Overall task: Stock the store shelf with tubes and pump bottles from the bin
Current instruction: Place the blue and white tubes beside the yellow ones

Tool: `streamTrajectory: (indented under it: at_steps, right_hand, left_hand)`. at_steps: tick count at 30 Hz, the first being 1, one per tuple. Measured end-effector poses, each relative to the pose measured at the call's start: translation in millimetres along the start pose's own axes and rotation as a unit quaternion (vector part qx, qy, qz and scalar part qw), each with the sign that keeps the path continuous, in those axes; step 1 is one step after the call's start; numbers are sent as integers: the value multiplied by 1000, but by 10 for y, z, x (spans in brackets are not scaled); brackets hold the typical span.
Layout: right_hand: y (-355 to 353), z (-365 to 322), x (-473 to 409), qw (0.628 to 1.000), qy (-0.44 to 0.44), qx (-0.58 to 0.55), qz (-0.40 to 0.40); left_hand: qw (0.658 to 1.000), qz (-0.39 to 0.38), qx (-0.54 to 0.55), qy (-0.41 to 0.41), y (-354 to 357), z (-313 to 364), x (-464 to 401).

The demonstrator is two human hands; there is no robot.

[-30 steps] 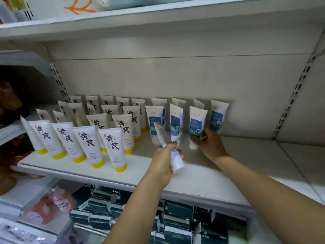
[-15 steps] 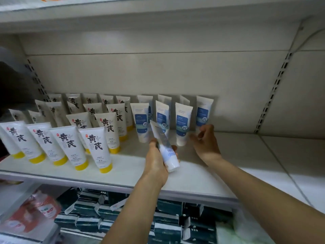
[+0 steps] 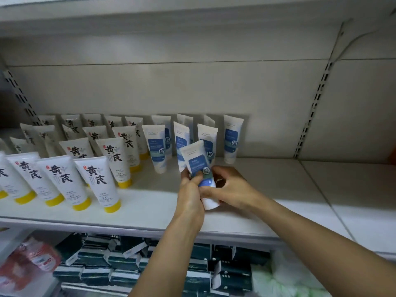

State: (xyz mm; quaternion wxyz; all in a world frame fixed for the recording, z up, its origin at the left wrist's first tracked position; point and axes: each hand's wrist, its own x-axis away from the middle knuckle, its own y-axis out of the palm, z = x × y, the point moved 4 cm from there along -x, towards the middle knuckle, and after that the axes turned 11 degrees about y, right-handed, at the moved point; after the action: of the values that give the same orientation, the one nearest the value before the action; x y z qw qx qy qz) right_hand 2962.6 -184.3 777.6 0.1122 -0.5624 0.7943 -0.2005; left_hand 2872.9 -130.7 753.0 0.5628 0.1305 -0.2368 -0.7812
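Observation:
A white tube with a blue label [image 3: 197, 161] is held cap-down just above the white shelf [image 3: 267, 189], in front of the row of blue-label tubes [image 3: 157, 148]. My left hand [image 3: 189, 194] grips its lower left side, fingers curled over the label. My right hand [image 3: 230, 188] grips the tube's lower right side and cap end. Several more blue-label tubes stand cap-down behind, the rightmost one [image 3: 232, 138] against the back wall. White tubes with yellow caps [image 3: 100, 181] fill the shelf's left half in rows.
The shelf to the right of the blue tubes is bare up to a slotted upright [image 3: 317, 93]. A lower shelf holds dark green boxes [image 3: 120, 264], a red-white pouch [image 3: 40, 256] at left and a pale green bag [image 3: 285, 277] at right. Another shelf board runs overhead.
My right hand left the standing tubes and came forward to grip the held tube together with my left hand. The tube turned more upright, label facing me. The camera shifted right.

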Motion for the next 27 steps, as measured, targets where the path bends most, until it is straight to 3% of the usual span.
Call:
streamTrajectory:
  at_steps: [4, 8, 12, 16, 27]
  right_hand:
    - [-110, 112, 5, 1000, 3, -17, 4]
    - [-257, 296, -41, 996, 5, -37, 81]
    - [-437, 434, -123, 981, 27, -51, 183]
    - [-560, 513, -260, 971, 16, -56, 234]
    - [-685, 584, -587, 983, -7, -9, 184]
  left_hand:
    - [998, -47, -34, 32, 97, 7, 70]
    - [991, -91, -82, 50, 166, 2, 94]
    - [991, -70, -109, 41, 122, -14, 30]
    - [993, -50, -103, 19, 102, -42, -41]
    - [996, -13, -87, -33, 103, -46, -172]
